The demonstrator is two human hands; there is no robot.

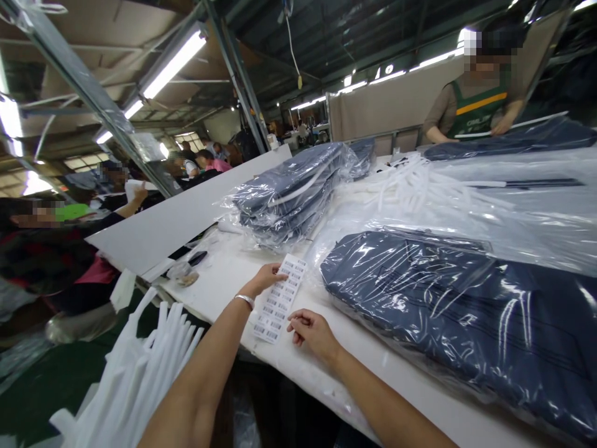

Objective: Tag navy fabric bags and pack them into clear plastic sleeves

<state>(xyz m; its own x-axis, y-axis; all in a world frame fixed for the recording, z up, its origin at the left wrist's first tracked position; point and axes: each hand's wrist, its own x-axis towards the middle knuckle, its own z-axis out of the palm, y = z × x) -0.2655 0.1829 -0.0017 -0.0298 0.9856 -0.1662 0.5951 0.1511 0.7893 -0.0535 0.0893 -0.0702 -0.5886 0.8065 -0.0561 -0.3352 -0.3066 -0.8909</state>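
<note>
My left hand (265, 278), with a bracelet at the wrist, grips the upper left edge of a white sheet of barcode stickers (281, 302). The sheet lies at a slant over the white table (219, 267), near its front edge. Beside the sheet's lower right edge is my right hand (310, 333), its fingers curled and thumb drawn in. Whether a sticker is between those fingers is too small to tell. To the right lies a dark blue garment in a clear plastic bag (448, 305), flat and shiny.
A stack of bagged dark garments (289, 193) stands at the table's back. White strips (410, 180) lie in a loose pile beyond the bag, and more white strips (140, 367) stand at lower left. Across the table, a co-worker in a green apron (480, 109) handles a dark garment.
</note>
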